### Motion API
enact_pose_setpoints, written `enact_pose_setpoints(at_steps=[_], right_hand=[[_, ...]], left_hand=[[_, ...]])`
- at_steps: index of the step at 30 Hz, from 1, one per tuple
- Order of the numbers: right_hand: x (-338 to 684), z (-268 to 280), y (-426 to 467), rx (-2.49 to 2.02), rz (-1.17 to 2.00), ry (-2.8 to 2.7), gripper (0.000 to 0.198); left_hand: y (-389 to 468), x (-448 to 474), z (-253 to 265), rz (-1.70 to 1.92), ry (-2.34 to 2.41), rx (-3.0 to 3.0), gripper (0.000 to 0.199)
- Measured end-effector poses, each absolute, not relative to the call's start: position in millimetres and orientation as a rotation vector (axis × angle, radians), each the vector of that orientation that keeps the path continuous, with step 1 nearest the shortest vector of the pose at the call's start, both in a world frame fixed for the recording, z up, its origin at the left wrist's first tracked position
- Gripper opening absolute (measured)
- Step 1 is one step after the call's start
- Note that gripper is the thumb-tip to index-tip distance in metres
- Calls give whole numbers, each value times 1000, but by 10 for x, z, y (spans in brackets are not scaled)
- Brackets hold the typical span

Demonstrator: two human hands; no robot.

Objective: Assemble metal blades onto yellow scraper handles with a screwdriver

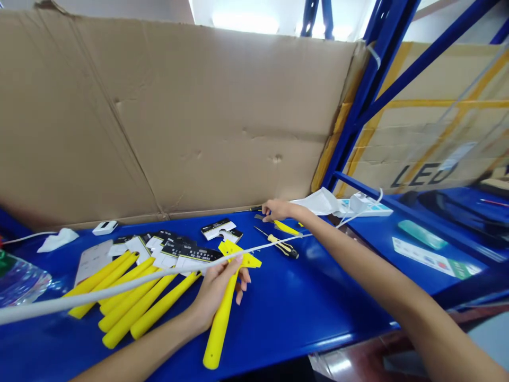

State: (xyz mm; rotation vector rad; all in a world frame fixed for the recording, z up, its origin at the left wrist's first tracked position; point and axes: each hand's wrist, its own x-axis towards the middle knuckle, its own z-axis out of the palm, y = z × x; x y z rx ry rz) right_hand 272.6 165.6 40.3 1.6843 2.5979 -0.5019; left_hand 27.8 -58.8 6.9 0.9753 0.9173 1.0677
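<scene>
Left end: clear plastic container [24, 280] by the edge of view, white cable [32, 309] running from there across to the right. Yellow handles [137, 305] and black-and-white cards [177, 249] crowd the left of the blue table [314, 302]. Cardboard wall [207, 116] borders the back. Widest stretch of blue surface: right of the yellow T-shaped piece [225, 313], below the right forearm, down to the slanting front edge. Blue rack post [352, 127] and white packaging [320, 201] bound the back right.

Left hand [217, 289]: thumb and curled fingers close around the yellow T-shaped piece just under its flat head; handle tilts down toward the front edge. Piece is in this hand, well apart from the right. Right hand [276, 209]: stretched to the back near the cardboard, fingers bent down just beside a yellow-handled tool [286, 228]; can't tell if pinching anything. Screwdriver [284, 246] lies near, in front.
</scene>
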Motion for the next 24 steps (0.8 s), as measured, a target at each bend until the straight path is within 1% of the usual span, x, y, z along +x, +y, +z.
enact_pose_setpoints(at_steps=[5, 7, 10, 13, 14, 16, 17, 18, 19, 21, 24], right_hand=[[2651, 304, 1706, 1654, -632, 2571, 20], [2647, 311, 1676, 1675, -695, 2672, 13], [2636, 398, 1551, 1775, -738, 2931, 11], [2625, 557, 1322, 1936, -751, 3229, 25], [2623, 612, 1228, 1988, -828, 3354, 29], [2616, 706, 1032, 1979, -1358, 3620, 36], [2609, 737, 936, 1933, -1619, 3662, 38], [2599, 756, 847, 1878, -1833, 3662, 39], [2585, 761, 767, 1833, -1968, 3641, 39], [2549, 733, 641, 1765, -2107, 3581, 39], [2477, 622, 518, 1691, -2197, 3438, 42]], left_hand=[[-617, 271, 44, 991, 910, 961, 57], [-612, 263, 43, 984, 915, 948, 57], [-599, 257, 42, 978, 915, 948, 57], [-587, 260, 23, 974, 924, 970, 57], [-583, 261, 11, 971, 924, 986, 57], [-571, 263, -21, 970, 920, 1013, 58], [-564, 265, -37, 976, 919, 1020, 59], [-556, 267, -50, 984, 921, 1020, 59], [-548, 271, -58, 991, 925, 1016, 60], [-539, 280, -60, 999, 935, 1009, 61], [-548, 291, -36, 1002, 934, 1034, 61]])
